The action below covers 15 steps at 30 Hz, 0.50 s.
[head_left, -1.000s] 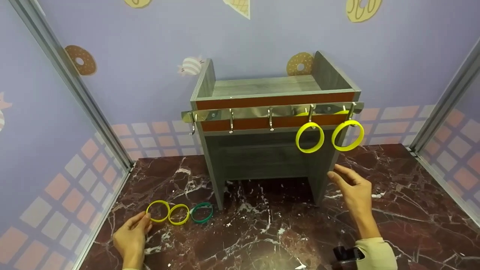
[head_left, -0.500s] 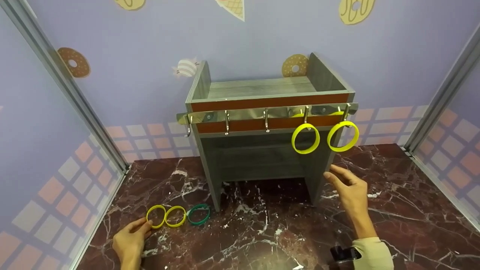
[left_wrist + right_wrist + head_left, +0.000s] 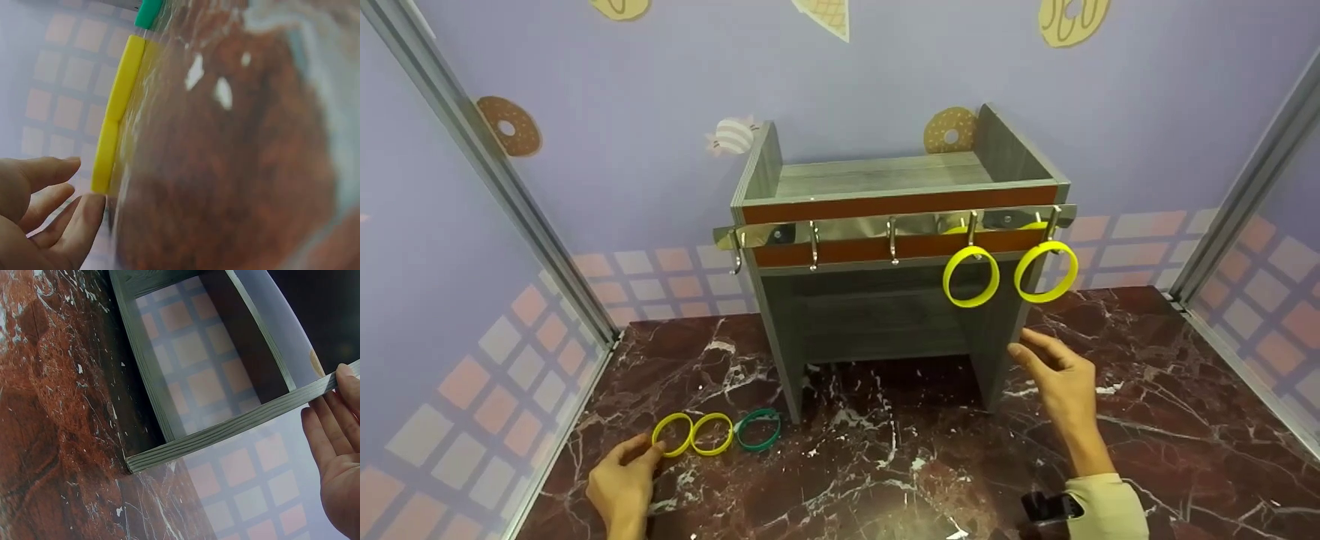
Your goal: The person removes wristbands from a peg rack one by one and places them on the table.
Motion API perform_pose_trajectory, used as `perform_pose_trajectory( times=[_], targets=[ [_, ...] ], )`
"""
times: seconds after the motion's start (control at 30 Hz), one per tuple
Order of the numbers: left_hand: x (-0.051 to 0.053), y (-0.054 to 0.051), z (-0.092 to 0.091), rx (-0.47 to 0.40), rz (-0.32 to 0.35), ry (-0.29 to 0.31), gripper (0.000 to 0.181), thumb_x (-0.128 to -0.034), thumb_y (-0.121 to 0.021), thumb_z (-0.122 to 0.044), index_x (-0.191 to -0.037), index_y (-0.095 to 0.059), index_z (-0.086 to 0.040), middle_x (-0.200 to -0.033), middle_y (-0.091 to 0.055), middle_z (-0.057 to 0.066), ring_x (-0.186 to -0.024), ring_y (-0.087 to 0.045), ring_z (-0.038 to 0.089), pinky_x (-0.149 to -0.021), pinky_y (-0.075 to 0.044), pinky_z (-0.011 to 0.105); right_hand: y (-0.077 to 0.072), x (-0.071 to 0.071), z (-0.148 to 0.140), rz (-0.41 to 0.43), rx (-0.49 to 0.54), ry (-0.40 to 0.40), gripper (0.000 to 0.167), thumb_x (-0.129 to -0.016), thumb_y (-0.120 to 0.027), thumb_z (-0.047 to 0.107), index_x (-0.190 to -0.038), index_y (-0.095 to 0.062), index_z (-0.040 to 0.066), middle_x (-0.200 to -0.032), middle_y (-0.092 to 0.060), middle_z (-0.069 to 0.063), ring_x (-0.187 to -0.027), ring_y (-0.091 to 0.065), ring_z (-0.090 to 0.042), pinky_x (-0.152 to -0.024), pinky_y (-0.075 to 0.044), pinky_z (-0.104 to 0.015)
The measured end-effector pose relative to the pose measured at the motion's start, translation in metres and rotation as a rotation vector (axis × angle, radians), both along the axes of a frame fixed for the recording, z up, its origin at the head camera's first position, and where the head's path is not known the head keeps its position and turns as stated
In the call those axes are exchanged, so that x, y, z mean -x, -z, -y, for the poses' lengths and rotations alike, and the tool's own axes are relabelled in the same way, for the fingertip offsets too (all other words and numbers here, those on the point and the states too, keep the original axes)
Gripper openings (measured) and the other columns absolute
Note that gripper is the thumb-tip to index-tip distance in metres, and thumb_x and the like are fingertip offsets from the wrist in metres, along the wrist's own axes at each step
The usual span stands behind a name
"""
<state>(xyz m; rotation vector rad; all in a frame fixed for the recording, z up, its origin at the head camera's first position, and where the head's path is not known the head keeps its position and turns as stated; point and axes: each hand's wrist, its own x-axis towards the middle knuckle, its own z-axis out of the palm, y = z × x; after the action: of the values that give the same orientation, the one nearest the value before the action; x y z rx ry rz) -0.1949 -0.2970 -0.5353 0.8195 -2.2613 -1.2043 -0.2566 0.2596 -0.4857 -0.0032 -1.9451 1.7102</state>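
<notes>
My left hand (image 3: 621, 480) lies at the table's left, loosely bent, its thumb tip touching the end of a yellow ring (image 3: 103, 163). A second yellow ring (image 3: 712, 453) stands against the first on its right, and a green ring (image 3: 757, 449) follows. My right hand (image 3: 1061, 386) pinches the front edge of the grey shelf's right side panel (image 3: 225, 430), thumb on one side and fingers on the other. Above that hand, two yellow rings, an inner one (image 3: 973, 304) and an outer one (image 3: 1041, 299), hang from the two rightmost hooks of the metal hook rail (image 3: 855, 227).
The grey wooden shelf (image 3: 885, 175) stands upright on the dark red marbled tabletop (image 3: 870, 480). Its other hooks, at the left and middle, carry no rings. Patterned lilac walls (image 3: 645, 90) close in the back and both sides.
The head view has shifted slightly, so the shelf and rings appear a little further left. Both hands stay in about the same places; the rings have not visibly moved.
</notes>
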Motion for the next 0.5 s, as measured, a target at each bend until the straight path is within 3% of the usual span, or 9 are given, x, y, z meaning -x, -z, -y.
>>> perform_pose_trajectory(
  times=[0.07, 0.13, 0.23, 0.37, 0.5],
  targets=[
    [0.000, -0.004, -0.008, 0.032, -0.043, 0.011, 0.035, -0.0913, -0.085, -0.011, -0.120, -0.075, 0.006, -0.108, -0.076, 0.025, -0.102, -0.074, 0.045, -0.103, -0.054, 0.041, 0.000, 0.000, 0.000, -0.006, 0.003, -0.005, 0.029, -0.093, -0.083, 0.002, -0.122, -0.078, -0.002, -0.101, -0.080, 0.002, -0.085, -0.073, -0.006, -0.071, -0.058, -0.016],
    [0.001, -0.010, -0.020, 0.058, -0.097, 0.034, 0.035, -0.0914, -0.085, -0.009, -0.120, -0.074, 0.007, -0.109, -0.075, 0.027, -0.099, -0.075, 0.045, -0.083, -0.060, 0.022, -0.001, 0.000, 0.001, -0.013, 0.007, -0.008, 0.029, -0.093, -0.083, 0.002, -0.121, -0.078, -0.002, -0.101, -0.080, 0.003, -0.085, -0.073, -0.006, -0.071, -0.058, -0.016],
    [0.005, -0.023, -0.046, 0.089, -0.168, 0.085, 0.034, -0.0909, -0.087, -0.010, -0.120, -0.076, 0.004, -0.112, -0.075, 0.025, -0.097, -0.077, 0.041, -0.059, -0.047, 0.003, 0.000, 0.001, 0.002, -0.019, 0.010, -0.009, 0.030, -0.092, -0.083, 0.000, -0.121, -0.078, -0.002, -0.102, -0.080, 0.002, -0.084, -0.072, -0.006, -0.069, -0.057, -0.016],
    [0.011, -0.046, -0.088, 0.046, -0.273, 0.195, 0.032, -0.0908, -0.087, -0.010, -0.119, -0.077, 0.002, -0.112, -0.077, 0.022, -0.097, -0.077, 0.039, -0.068, -0.051, 0.006, 0.000, 0.000, 0.001, -0.023, 0.007, 0.001, 0.030, -0.092, -0.083, 0.000, -0.121, -0.078, -0.002, -0.100, -0.080, 0.001, -0.081, -0.071, -0.006, -0.065, -0.055, -0.016],
    [0.014, -0.069, -0.130, -0.049, -0.395, 0.323, 0.031, -0.0895, -0.088, -0.008, -0.117, -0.077, 0.003, -0.110, -0.078, 0.019, -0.095, -0.077, 0.034, -0.073, -0.059, 0.013, 0.000, -0.001, 0.001, -0.023, 0.006, -0.004, 0.029, -0.092, -0.083, 0.001, -0.121, -0.078, -0.002, -0.102, -0.080, -0.003, -0.083, -0.072, -0.006, -0.068, -0.057, -0.016]
  ],
)
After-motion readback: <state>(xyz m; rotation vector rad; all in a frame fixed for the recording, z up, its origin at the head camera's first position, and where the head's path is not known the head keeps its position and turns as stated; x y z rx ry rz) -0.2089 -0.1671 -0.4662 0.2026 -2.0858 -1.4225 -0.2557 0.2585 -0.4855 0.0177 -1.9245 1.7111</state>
